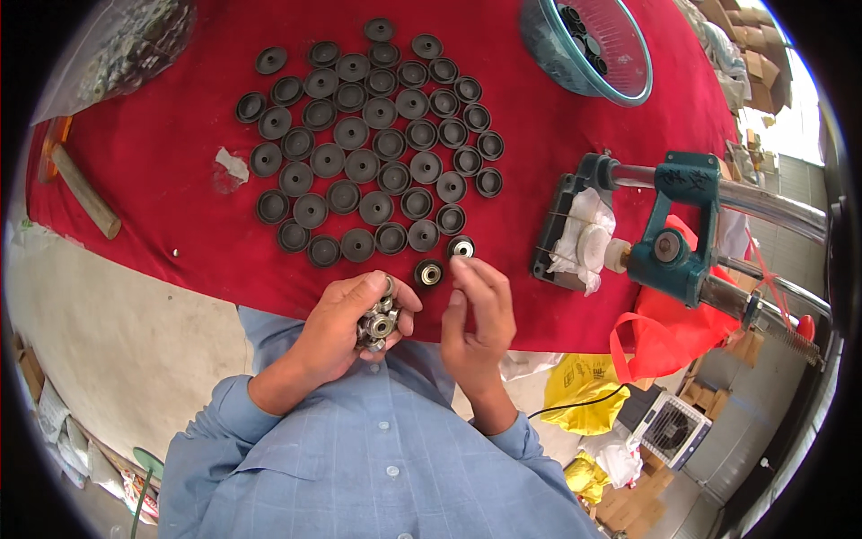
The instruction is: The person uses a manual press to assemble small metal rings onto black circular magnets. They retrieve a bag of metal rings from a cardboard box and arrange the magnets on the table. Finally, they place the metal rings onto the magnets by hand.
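My left hand [346, 319] is closed around several shiny metal bearings [381, 326] in front of my chest. My right hand [480, 314] is bent over the table's near edge, thumb apart from the fingers. Its fingertips reach a metal bearing [462, 247] seated in a black round cap; whether they press on it cannot be made out. Just left of that, another black cap holds a bearing [430, 273] in its middle. Beyond my hands, many black round caps [361, 165] lie spread in loose rows, with small raised centres and no bearings visible in them.
A red cloth [180, 225] covers the table. On the right stands a green hand press [687, 225] with steel columns. A teal basket [588, 85] with black parts sits at the far right, a clear bag [135, 54] of metal parts at the far left, near a wooden-handled tool [85, 193].
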